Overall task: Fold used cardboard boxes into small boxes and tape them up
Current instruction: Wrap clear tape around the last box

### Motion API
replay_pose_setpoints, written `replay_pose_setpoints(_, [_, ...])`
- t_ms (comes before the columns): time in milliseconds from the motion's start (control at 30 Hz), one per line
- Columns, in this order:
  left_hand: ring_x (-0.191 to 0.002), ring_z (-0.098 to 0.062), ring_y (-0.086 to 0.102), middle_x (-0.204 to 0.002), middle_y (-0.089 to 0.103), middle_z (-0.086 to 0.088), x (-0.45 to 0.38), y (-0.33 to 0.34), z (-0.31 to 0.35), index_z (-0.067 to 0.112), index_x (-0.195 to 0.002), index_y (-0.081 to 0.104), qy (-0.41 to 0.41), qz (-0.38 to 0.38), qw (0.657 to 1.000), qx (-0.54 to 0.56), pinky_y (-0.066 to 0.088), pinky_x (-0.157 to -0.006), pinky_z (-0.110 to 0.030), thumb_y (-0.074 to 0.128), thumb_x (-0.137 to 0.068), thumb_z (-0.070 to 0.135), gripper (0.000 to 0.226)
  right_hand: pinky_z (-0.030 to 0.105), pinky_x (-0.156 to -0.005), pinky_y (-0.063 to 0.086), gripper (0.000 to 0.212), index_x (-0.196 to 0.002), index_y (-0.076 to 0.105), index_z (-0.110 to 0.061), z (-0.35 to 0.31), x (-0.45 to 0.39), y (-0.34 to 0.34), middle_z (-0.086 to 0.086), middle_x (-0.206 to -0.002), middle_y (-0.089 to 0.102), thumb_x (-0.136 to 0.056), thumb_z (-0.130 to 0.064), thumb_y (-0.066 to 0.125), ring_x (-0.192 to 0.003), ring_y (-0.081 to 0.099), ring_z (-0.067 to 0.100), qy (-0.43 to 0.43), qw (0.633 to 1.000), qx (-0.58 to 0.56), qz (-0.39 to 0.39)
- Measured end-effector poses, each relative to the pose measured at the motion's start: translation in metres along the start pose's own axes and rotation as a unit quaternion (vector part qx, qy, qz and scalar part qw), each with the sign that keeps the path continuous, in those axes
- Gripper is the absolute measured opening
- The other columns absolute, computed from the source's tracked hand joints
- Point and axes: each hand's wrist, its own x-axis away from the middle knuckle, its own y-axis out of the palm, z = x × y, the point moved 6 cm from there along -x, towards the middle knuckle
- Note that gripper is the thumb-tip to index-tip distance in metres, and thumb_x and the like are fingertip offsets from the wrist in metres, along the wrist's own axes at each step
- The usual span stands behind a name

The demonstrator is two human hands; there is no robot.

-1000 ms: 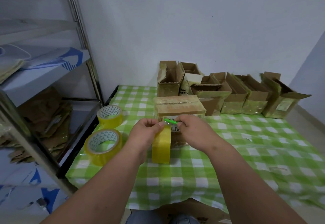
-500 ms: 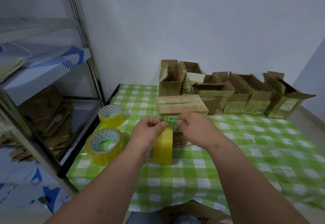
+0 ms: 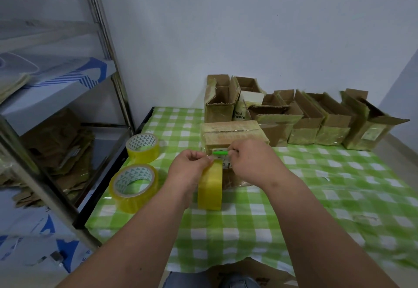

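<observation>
At frame centre, the left hand [image 3: 188, 167] is pinching an upright tape roll [image 3: 210, 187] while the right hand [image 3: 250, 161] is gripping a green cutter [image 3: 220, 152], seemingly severing tape against the sealed box [image 3: 233, 132] just behind.

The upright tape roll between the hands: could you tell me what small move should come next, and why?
Probably draw the green cutter in the right hand across the strip that the left hand pinches above the tape roll, because the closed box already looks taped.
</observation>
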Motion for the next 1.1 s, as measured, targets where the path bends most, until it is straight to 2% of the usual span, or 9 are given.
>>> replay_pose_setpoints(133, [-0.081, -0.022, 0.062, -0.094, 0.071, -0.011, 0.0, -0.002, -0.001, 0.012, -0.092, 0.065, -0.001, 0.01, 1.0, -0.003, 0.054, -0.081, -0.043, 0.077, -0.082, 0.02, 0.018, 0.032, -0.075, 0.048, 0.026, -0.114, 0.065, -0.023, -0.005, 0.001, -0.002, 0.005, -0.104, 0.065, -0.094, -0.023, 0.05, -0.094, 0.06, 0.027, -0.006, 1.0, 0.018, 0.003])
replay_pose_setpoints(233, [-0.082, -0.023, 0.061, -0.099, 0.071, -0.014, 0.0, 0.0, -0.001, 0.012, -0.093, 0.066, -0.001, 0.009, 1.0, -0.004, 0.054, -0.084, -0.047, 0.077, -0.082, 0.021, 0.018, 0.037, -0.079, 0.053, 0.03, -0.117, 0.064, -0.028, -0.006, 0.003, -0.001, 0.004, -0.107, 0.063, -0.089, -0.02, 0.055, -0.097, 0.06, 0.028, -0.002, 1.0, 0.009, 0.012])
replay_pose_setpoints(433, [-0.084, -0.026, 0.063, -0.102, 0.071, -0.016, -0.003, 0.0, 0.0, 0.012, -0.094, 0.066, -0.008, 0.01, 1.0, -0.007, 0.054, -0.086, -0.048, 0.076, -0.083, 0.021, 0.017, 0.04, -0.076, 0.055, 0.028, -0.108, 0.065, -0.028, -0.01, 0.003, -0.001, 0.0, -0.095, 0.059, -0.085, -0.014, 0.056, -0.091, 0.058, 0.027, -0.016, 1.0, 0.003, 0.023])
replay_pose_setpoints(500, [-0.082, -0.025, 0.062, -0.102, 0.071, -0.016, -0.003, 0.0, 0.0, 0.01, -0.095, 0.066, -0.009, 0.006, 1.0, -0.008, 0.054, -0.083, -0.045, 0.076, -0.083, 0.02, 0.018, 0.036, -0.076, 0.051, 0.029, -0.112, 0.063, -0.027, -0.008, 0.002, -0.003, 0.002, -0.105, 0.061, -0.087, -0.014, 0.056, -0.096, 0.057, 0.027, -0.03, 0.999, 0.012, 0.025])
replay_pose_setpoints(600, [-0.082, -0.023, 0.062, -0.101, 0.071, -0.015, -0.003, 0.001, 0.0, 0.011, -0.095, 0.066, -0.007, 0.005, 1.0, -0.006, 0.055, -0.083, -0.046, 0.076, -0.082, 0.019, 0.018, 0.037, -0.085, 0.046, 0.028, -0.117, 0.059, -0.025, -0.004, 0.004, -0.006, 0.0, -0.116, 0.058, -0.091, -0.014, 0.056, -0.107, 0.055, 0.027, -0.054, 0.997, 0.013, 0.044])
replay_pose_setpoints(800, [-0.08, -0.022, 0.06, -0.088, 0.067, -0.007, -0.004, 0.002, -0.002, 0.016, -0.089, 0.064, 0.001, 0.009, 1.0, 0.0, 0.054, -0.081, -0.045, 0.076, -0.082, 0.019, 0.014, 0.039, -0.095, 0.038, 0.021, -0.11, 0.062, -0.027, -0.006, 0.004, 0.0, -0.005, -0.104, 0.052, -0.093, -0.018, 0.055, -0.103, 0.052, 0.024, -0.094, 0.993, -0.001, 0.067])
replay_pose_setpoints(1033, [-0.078, -0.02, 0.058, -0.085, 0.065, -0.005, -0.005, 0.0, -0.001, 0.015, -0.088, 0.063, 0.006, 0.009, 1.0, -0.005, 0.048, -0.071, -0.037, 0.075, -0.083, 0.019, 0.013, 0.035, -0.081, 0.033, 0.018, -0.106, 0.065, -0.021, -0.011, -0.004, 0.007, 0.001, -0.099, 0.053, -0.095, -0.015, 0.052, -0.095, 0.054, 0.03, -0.106, 0.99, 0.023, 0.09])
replay_pose_setpoints(1100, [-0.078, -0.019, 0.058, -0.085, 0.065, -0.004, -0.005, 0.0, 0.0, 0.015, -0.088, 0.063, 0.008, 0.009, 1.0, -0.008, 0.048, -0.072, -0.036, 0.075, -0.083, 0.019, 0.013, 0.036, -0.081, 0.033, 0.016, -0.105, 0.064, -0.021, -0.009, -0.004, 0.008, 0.001, -0.099, 0.053, -0.096, -0.015, 0.052, -0.093, 0.054, 0.03, -0.113, 0.989, 0.032, 0.089])
